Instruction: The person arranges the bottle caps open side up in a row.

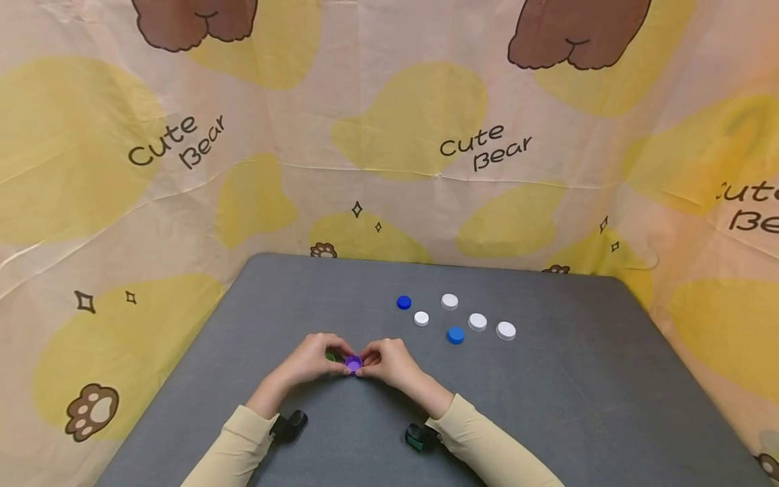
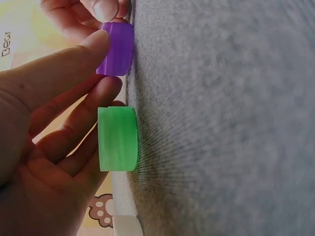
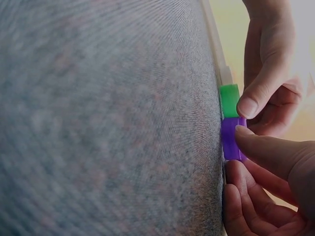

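A purple bottle cap (image 1: 353, 364) lies on the grey table, its hollow side up, with both hands at it. My left hand (image 1: 313, 358) pinches its left side between thumb and finger. From the other side, the right hand (image 1: 394, 362) holds it with thumb and fingertips. A green bottle cap (image 2: 118, 140) stands on the tabletop inside the curve of the left hand. That hand's fingers partly cover the green cap in the head view. Seen from the right wrist, the purple cap (image 3: 231, 137) appears in front of the green one.
Beyond the hands, to the right, lie a dark blue cap (image 1: 404, 302), a lighter blue cap (image 1: 456, 335) and several white caps (image 1: 477, 322). The grey table (image 1: 578, 379) ends at a printed curtain (image 1: 389, 122) behind and at the sides.
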A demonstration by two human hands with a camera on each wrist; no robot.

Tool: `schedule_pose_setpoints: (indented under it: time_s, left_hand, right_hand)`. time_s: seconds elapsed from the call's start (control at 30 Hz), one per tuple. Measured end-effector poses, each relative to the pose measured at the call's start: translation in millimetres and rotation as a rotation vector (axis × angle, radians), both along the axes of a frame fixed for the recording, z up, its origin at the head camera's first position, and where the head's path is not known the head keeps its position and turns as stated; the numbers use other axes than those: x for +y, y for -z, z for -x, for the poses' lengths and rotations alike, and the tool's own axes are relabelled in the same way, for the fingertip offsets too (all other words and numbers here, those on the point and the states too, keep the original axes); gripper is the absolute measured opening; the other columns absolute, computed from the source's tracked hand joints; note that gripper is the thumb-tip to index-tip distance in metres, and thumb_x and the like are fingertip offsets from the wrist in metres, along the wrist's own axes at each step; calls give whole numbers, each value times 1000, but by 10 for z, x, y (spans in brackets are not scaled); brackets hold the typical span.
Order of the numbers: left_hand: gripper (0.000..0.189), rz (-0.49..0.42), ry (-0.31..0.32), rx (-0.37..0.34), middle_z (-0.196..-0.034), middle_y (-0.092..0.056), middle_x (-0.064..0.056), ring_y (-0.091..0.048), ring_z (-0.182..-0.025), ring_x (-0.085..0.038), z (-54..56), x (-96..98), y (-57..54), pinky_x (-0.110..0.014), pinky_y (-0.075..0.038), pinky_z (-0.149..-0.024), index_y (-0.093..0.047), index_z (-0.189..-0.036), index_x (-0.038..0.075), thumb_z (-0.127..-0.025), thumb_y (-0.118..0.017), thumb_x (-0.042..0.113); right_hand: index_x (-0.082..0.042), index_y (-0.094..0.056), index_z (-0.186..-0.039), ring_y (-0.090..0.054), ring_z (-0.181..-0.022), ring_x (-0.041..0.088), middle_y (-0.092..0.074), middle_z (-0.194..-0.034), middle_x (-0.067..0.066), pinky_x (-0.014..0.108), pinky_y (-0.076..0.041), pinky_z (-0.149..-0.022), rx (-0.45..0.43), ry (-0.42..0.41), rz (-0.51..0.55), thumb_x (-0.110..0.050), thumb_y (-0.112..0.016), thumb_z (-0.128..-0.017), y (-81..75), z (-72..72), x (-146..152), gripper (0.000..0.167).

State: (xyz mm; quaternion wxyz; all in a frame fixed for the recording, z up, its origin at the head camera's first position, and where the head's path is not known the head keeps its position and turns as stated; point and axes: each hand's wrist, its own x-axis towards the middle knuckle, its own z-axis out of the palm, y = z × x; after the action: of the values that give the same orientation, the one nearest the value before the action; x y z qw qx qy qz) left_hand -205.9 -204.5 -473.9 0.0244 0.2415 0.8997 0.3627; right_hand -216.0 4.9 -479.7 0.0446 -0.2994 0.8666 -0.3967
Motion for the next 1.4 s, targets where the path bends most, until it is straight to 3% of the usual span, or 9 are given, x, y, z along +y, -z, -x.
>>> schedule_pose_setpoints:
  time_s: [0.77,1.07,1.4]
  left_hand:
    - [28,18,3,-35,-92,-69,8,-61,-87,-11,37,12,-9,-25,-48,-76,-74,-100,17,-75,-80,27]
    - [31,-41,-92,-14,-98,-68,3,-65,-95,-18,126,226,-66,-38,-51,-85,-71,-102,12,-76,-80,25]
    - [28,-100,-89,11,-97,-68,-2,-65,-92,-20,282,534,-89,-37,-53,-79,-71,-100,8,-76,-80,19]
  right_hand:
    - [-5,-73,-88,-63,-64,5,-71,-75,2,14,-47,-59,-6,7,7,-20,-82,-74,7,12,76,23]
    - [-5,-72,-88,-64,-66,7,-71,-76,4,16,-49,-60,-8,76,18,-21,-82,-73,-24,65,249,24]
    - [-4,-73,-92,-66,-69,9,-72,-79,4,19,-51,-60,0,173,51,-20,-81,-74,-60,162,537,25]
